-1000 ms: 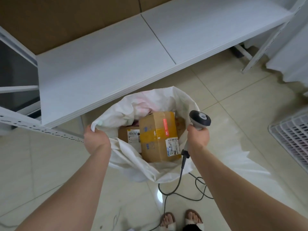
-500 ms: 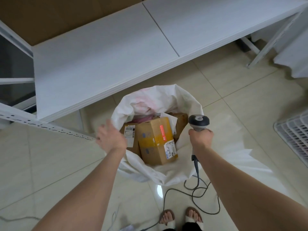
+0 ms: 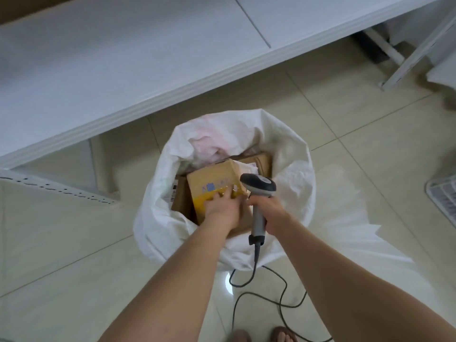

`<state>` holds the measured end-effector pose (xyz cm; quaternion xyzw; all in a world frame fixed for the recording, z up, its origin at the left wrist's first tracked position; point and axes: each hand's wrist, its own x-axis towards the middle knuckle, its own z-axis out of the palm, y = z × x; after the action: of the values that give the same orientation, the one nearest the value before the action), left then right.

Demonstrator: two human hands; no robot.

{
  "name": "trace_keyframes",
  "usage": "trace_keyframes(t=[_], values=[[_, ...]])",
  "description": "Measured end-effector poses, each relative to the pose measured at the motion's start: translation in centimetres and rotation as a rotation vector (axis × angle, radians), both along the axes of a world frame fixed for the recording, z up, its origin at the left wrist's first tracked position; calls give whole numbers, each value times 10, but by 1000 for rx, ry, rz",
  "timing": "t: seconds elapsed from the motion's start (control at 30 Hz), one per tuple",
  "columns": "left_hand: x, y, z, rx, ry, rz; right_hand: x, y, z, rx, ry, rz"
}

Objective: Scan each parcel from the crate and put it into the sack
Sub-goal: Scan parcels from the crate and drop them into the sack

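A white woven sack (image 3: 293, 174) stands open on the tiled floor in front of me. Inside it lie several cardboard parcels; the topmost is a brown box with yellow tape (image 3: 212, 183). My left hand (image 3: 222, 206) lies flat on that box, fingers extended over the yellow tape. My right hand (image 3: 269, 213) grips the handle of a grey barcode scanner (image 3: 257, 187), whose head hangs over the sack's opening just right of the box. The scanner's black cable (image 3: 256, 275) trails down to the floor.
A white shelf board (image 3: 123, 58) runs across the far side, with a perforated upright (image 3: 49, 188) at the left. A white plastic crate (image 3: 444, 196) shows at the right edge. My feet in sandals (image 3: 261, 335) are at the bottom.
My left hand let go of the sack's rim and moved right, onto the top box inside the sack. The right hand with the scanner stayed over the opening. The view tilted closer.
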<state>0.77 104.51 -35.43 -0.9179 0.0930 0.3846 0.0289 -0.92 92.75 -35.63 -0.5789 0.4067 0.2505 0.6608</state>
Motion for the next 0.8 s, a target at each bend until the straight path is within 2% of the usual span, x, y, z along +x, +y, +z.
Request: trace_keyframes(t=[0.1, 0.2, 0.33, 0.4, 0.47, 0.57, 0.63, 0.73, 0.8], values=[[14, 32, 3, 8, 13, 27, -5, 7, -7, 90, 23, 49], [14, 59, 13, 21, 82, 71, -7, 18, -8, 71, 29, 113], [1, 51, 7, 1, -84, 6, 4, 30, -6, 14, -14, 147], [-8, 49, -6, -31, -59, 73, 8, 30, -13, 11, -9, 164], [-15, 51, -17, -38, -41, 100, 1, 20, -29, -40, 73, 181], [-13, 54, -23, -58, -43, 136, -32, -1, -46, -163, 299, 140], [-8, 55, -22, -95, -11, 168, -49, -7, -43, -168, 369, 82], [-10, 63, -9, -129, -43, 198, -48, -2, -32, -113, 283, 57], [-16, 83, 0, -12, -180, 282, -35, 10, -19, -26, 185, 38]])
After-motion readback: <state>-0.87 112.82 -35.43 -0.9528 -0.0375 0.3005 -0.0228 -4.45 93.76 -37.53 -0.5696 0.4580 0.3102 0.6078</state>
